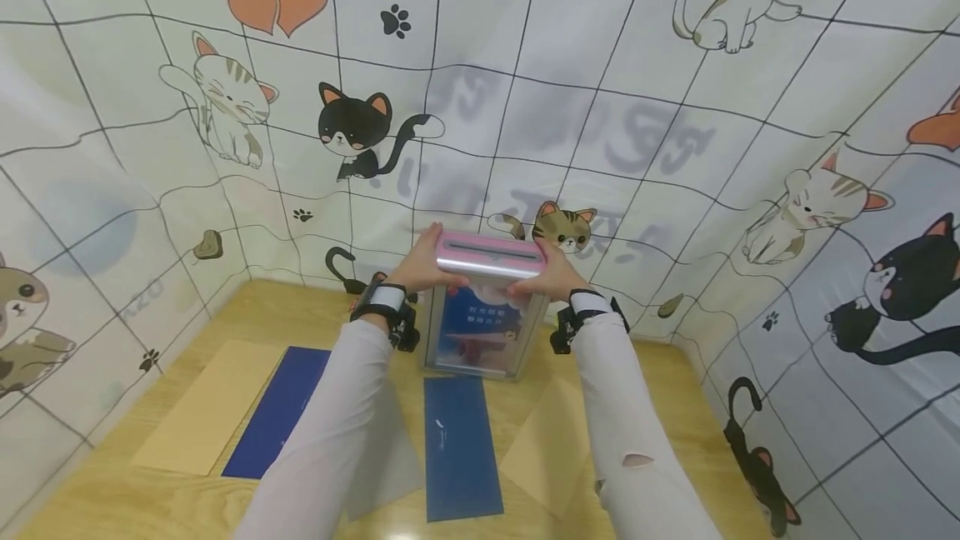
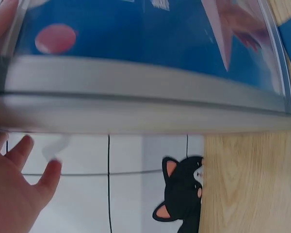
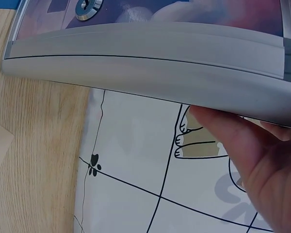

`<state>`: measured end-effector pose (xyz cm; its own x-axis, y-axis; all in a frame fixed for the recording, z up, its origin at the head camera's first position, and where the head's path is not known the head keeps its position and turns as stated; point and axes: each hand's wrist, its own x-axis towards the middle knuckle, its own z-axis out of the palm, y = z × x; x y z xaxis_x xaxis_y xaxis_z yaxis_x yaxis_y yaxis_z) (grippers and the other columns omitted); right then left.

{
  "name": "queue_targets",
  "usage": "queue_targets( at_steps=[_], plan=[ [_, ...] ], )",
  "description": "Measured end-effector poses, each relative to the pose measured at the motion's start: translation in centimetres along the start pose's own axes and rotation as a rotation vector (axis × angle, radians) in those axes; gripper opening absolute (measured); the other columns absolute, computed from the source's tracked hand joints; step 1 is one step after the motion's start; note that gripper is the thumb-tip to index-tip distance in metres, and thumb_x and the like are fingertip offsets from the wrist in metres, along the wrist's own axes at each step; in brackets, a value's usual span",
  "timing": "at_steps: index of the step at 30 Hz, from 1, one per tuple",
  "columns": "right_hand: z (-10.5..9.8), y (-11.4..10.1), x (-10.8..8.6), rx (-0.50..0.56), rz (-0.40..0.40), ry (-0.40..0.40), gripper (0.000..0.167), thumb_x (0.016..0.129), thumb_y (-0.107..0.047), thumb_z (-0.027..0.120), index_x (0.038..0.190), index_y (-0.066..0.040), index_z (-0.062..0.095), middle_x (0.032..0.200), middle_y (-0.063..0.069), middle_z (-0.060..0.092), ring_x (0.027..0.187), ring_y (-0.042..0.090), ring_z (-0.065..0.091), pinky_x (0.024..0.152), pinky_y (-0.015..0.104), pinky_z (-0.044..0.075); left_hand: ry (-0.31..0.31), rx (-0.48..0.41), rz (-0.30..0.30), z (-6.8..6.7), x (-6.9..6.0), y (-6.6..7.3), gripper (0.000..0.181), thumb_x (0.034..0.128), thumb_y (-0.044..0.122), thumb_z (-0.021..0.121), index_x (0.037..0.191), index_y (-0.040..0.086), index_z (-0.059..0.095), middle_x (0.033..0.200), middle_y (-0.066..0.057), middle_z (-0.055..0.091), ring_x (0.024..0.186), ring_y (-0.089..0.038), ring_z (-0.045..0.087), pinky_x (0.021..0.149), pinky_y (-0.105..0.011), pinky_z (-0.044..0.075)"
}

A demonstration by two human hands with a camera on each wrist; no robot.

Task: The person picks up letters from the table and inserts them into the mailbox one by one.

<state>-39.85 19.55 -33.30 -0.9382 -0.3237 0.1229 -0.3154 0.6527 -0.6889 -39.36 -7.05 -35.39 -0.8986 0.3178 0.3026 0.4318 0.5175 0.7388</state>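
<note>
A slotted collection box point(image 1: 487, 332) stands at the back of the table, tilted slightly. Its top point(image 1: 491, 255) is pink with a dark slot, and behind a clear front is a blue printed poster point(image 1: 480, 327). My left hand point(image 1: 429, 263) grips the upper left corner, thumb across the front. On the opposite corner, my right hand point(image 1: 553, 273) holds on the same way. A round key lock point(image 3: 88, 8) shows on the box's front in the right wrist view. In the left wrist view, several spread fingertips of the left hand point(image 2: 26, 182) show past the silver edge.
Flat on the wooden table point(image 1: 247, 307) lie a tan envelope point(image 1: 210, 407), a dark blue envelope point(image 1: 277, 411), a pale grey one point(image 1: 386, 457), a blue one point(image 1: 462, 448) and a beige one point(image 1: 551, 448). Cat-printed cloth point(image 1: 487, 132) hangs close behind the box and along both sides.
</note>
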Motion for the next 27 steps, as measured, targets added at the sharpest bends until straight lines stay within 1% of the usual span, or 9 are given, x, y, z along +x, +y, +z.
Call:
queue_targets(
  at_steps=[2,5,8,12,15,19,21,25,27],
  plan=[
    [-0.1,0.0,0.0,0.005,0.003,0.000,0.106,0.059,-0.024,0.084,0.142,-0.004,0.021,0.130,0.017,0.040,0.111,0.031,0.044,0.095,0.046,0.039,-0.018,0.015,0.001,-0.2,-0.2,-0.5,0.113,0.0649,0.035,0.078,0.144,-0.001,0.006,0.150,-0.021,0.004,0.138,-0.033,0.001,0.108,-0.053,0.012],
    [0.0,0.0,0.1,0.017,0.001,-0.008,0.106,0.059,-0.024,0.084,0.142,-0.004,0.021,0.130,0.017,0.040,0.111,0.031,0.044,0.096,0.046,0.038,-0.033,0.062,-0.039,-0.6,-0.7,-1.4,0.114,0.0664,0.048,0.074,0.145,0.002,0.005,0.151,-0.019,-0.001,0.138,-0.033,-0.004,0.108,-0.054,0.010],
    [0.0,0.2,0.2,0.038,-0.010,-0.011,0.106,0.059,-0.023,0.084,0.142,-0.003,0.021,0.130,0.017,0.041,0.111,0.031,0.044,0.096,0.046,0.037,-0.016,0.107,-0.075,-1.4,-1.4,-2.2,0.114,0.0647,0.055,0.071,0.145,0.003,0.009,0.151,-0.019,0.001,0.137,-0.036,-0.002,0.107,-0.056,0.009],
    [0.0,0.3,0.2,0.035,-0.016,-0.002,0.106,0.059,-0.022,0.084,0.142,-0.003,0.021,0.129,0.017,0.041,0.111,0.031,0.044,0.096,0.045,0.038,0.024,0.147,-0.118,-2.9,-2.6,-3.1,0.110,0.0667,0.053,0.071,0.145,0.003,0.011,0.149,-0.025,0.001,0.135,-0.043,0.002,0.104,-0.061,0.011],
    [0.2,0.0,0.1,0.024,-0.003,-0.002,0.107,0.059,-0.022,0.083,0.143,-0.003,0.019,0.130,0.017,0.040,0.111,0.031,0.044,0.095,0.045,0.038,0.038,0.231,-0.181,-4.2,-4.2,-4.5,0.111,0.0682,0.057,0.067,0.145,0.003,0.007,0.148,-0.028,0.001,0.134,-0.045,0.004,0.103,-0.062,0.015],
    [0.3,-0.5,-0.2,0.023,0.016,-0.008,0.107,0.060,-0.022,0.083,0.143,-0.004,0.018,0.132,0.017,0.039,0.112,0.031,0.043,0.096,0.045,0.038,0.025,0.353,-0.275,-5.9,-6.4,-6.5,0.115,0.0693,0.066,0.059,0.145,0.000,0.002,0.147,-0.030,0.000,0.132,-0.049,0.004,0.101,-0.064,0.018],
    [0.2,-0.8,-0.4,0.023,0.025,-0.012,0.107,0.061,-0.021,0.083,0.143,-0.004,0.018,0.132,0.018,0.038,0.112,0.032,0.043,0.096,0.045,0.038,0.013,0.373,-0.323,-6.7,-7.5,-7.5,0.116,0.0704,0.068,0.056,0.144,-0.001,-0.001,0.146,-0.032,-0.002,0.131,-0.052,0.001,0.100,-0.066,0.015],
    [0.0,-1.2,-0.6,0.016,0.034,-0.019,0.106,0.062,-0.021,0.082,0.144,-0.004,0.016,0.132,0.019,0.037,0.113,0.033,0.042,0.097,0.046,0.037,-0.009,0.369,-0.409,-8.2,-9.5,-9.2,0.117,0.0719,0.070,0.052,0.143,-0.002,-0.007,0.144,-0.033,-0.009,0.128,-0.055,-0.006,0.099,-0.068,0.010],
    [-0.1,-1.2,-0.6,0.007,0.031,-0.022,0.107,0.062,-0.020,0.082,0.144,-0.004,0.015,0.133,0.020,0.036,0.114,0.033,0.042,0.097,0.047,0.036,-0.002,0.384,-0.437,-8.7,-10.5,-9.9,0.118,0.0718,0.071,0.051,0.143,-0.003,-0.007,0.144,-0.034,-0.009,0.128,-0.055,-0.004,0.097,-0.069,0.014]
  ],
)
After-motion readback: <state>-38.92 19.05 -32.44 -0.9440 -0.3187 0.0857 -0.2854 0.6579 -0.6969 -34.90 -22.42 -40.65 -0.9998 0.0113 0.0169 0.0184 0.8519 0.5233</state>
